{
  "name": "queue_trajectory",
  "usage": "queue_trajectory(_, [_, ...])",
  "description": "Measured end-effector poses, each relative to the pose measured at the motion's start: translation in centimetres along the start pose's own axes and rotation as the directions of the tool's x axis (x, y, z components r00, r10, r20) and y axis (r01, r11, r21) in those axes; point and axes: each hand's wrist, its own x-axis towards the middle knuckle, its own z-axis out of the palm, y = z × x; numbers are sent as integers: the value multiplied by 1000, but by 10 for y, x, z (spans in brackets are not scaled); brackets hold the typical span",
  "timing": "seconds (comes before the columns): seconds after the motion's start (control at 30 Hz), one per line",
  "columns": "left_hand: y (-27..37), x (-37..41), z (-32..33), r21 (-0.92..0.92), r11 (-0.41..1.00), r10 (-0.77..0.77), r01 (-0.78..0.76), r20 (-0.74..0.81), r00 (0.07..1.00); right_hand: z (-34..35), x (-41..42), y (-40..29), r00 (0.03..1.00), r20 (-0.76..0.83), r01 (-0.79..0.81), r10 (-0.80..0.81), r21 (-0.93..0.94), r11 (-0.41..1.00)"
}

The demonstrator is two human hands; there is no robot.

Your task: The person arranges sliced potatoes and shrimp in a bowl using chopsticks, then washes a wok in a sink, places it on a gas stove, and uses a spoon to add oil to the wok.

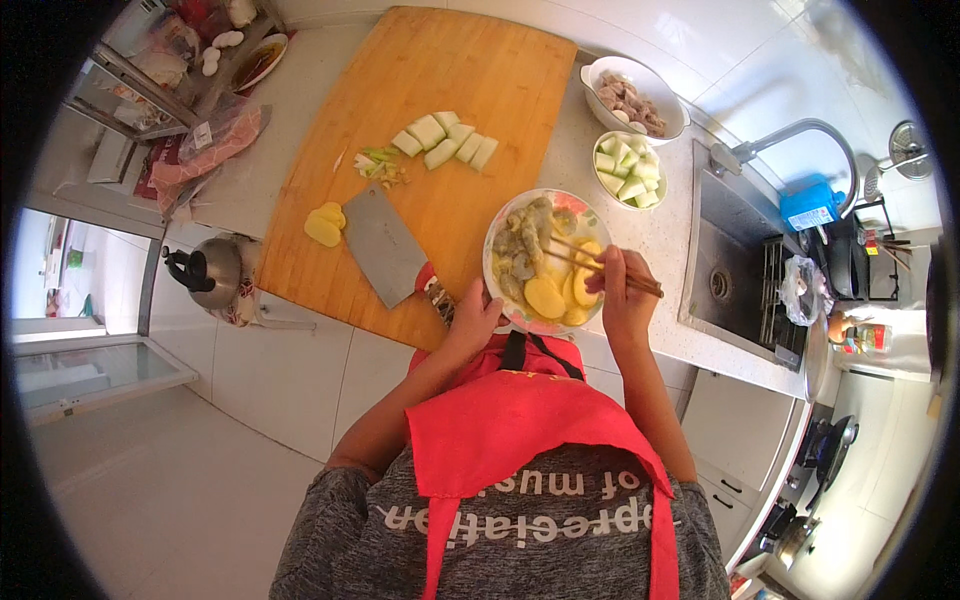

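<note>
My left hand (478, 319) grips the near left rim of a floral plate (497, 210). On the plate lie grey raw shrimp (517, 244) and yellow slices (545, 298), possibly ginger or potato. Between the fingers of my right hand (626, 296) is a pair of wooden chopsticks (641, 281), their tips among the shrimp. Just left of the plate a cleaver (386, 247) rests on the wooden cutting board (457, 67), its handle beside my left hand. Pale green melon pieces (442, 139), chopped scallion (379, 161) and more yellow slices (326, 223) lie on the board.
Right of the board stand a white bowl of meat (634, 97) and a bowl of cut melon (630, 171). Beyond them is a steel sink (720, 247) with a curved faucet (806, 127). A kettle (214, 274) stands at the left. Stove burners (821, 450) are at lower right.
</note>
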Motion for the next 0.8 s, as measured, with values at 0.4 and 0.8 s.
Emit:
queue_trajectory(0.4, [-2,-1,0,-12,999,-48,48,-14,999,5,-7,-7,991,54,-131,125,133,982])
queue_trajectory(0.8, [2,-6,1,22,996,-85,85,-9,996,-49,-50,-2,960,7,-280,280,93,956])
